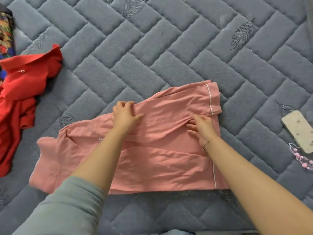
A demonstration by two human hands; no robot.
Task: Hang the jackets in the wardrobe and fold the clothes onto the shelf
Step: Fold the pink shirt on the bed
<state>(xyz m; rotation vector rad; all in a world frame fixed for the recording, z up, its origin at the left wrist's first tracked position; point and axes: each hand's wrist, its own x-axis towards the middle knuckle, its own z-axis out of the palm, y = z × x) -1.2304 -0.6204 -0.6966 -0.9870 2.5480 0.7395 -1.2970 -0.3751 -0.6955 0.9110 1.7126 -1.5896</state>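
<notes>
A pink garment (pixel 160 160) with white piping lies partly folded on the grey quilted bed cover (pixel 152 48). My left hand (pixel 125 115) is at the garment's upper folded edge, with its fingers curled over that edge and the thumb stretched along the cloth. Further right, my right hand (pixel 202 128) lies on the same garment, its fingers fairly straight and pressing into a crease near the piped hem. One sleeve of the garment is folded across the top toward the right.
A crumpled red polo shirt (pixel 18 92) lies at the left edge, and a colourful patterned cloth (pixel 6 34) lies behind it. A phone in a pale case (pixel 299 131) with a pink bead strap (pixel 302 158) rests on the cover at the right.
</notes>
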